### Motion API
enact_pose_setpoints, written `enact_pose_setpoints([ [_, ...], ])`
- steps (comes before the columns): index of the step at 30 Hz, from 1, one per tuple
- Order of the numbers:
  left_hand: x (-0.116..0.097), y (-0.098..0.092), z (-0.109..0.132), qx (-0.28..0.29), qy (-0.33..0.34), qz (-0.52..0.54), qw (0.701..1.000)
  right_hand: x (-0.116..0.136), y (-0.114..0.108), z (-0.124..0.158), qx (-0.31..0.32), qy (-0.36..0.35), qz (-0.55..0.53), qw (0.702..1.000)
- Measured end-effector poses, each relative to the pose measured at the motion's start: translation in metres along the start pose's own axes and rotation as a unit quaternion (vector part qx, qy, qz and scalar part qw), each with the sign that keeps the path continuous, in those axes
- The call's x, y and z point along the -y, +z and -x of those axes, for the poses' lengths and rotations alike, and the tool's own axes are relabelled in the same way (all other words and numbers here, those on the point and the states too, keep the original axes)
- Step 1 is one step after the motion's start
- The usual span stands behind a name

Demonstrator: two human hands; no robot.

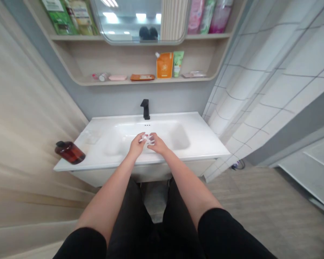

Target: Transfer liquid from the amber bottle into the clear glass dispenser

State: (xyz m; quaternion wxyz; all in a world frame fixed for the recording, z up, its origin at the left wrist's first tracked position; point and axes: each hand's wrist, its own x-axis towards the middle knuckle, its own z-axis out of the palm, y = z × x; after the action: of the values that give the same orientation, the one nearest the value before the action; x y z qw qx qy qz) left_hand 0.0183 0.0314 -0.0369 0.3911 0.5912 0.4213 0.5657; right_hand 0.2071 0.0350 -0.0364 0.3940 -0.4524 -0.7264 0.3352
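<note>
From the head camera, the left hand [137, 145] and the right hand [158, 143] meet above the basin of a white vanity top [190, 127], fingers curled and closing from both sides on a small clear plastic item [147, 139]; it is partly hidden by the fingers, so its exact form cannot be told; just behind the hands stands a matte black faucet [145, 109]; an amber bottle [69, 152] with a black cap lies on its side at the counter's left edge, well apart from the left hand, its contents too dark to tell; a translucent soap dish [90, 137] sits nearer the basin; on the shelf [148, 82] above are an orange pouch [164, 65], a green tube [178, 64], and a small bottle [100, 77]; pink pouches [196, 21] stand on the upper shelf beside a mirror [126, 21]; their labels are too blurred to read.
</note>
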Motion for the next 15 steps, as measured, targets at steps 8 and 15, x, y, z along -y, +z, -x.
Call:
enact_pose_setpoints([
  [8,-0.0015,-0.0010,0.0012,-0.055,-0.009,-0.041,0.998,0.0049,0.0018,0.0008,0.027,-0.022,0.023,0.999],
  [15,-0.0039,-0.0028,0.0000,0.006,-0.017,0.045,0.999,0.0049,0.0000,0.0002,0.013,-0.025,0.045,0.999],
])
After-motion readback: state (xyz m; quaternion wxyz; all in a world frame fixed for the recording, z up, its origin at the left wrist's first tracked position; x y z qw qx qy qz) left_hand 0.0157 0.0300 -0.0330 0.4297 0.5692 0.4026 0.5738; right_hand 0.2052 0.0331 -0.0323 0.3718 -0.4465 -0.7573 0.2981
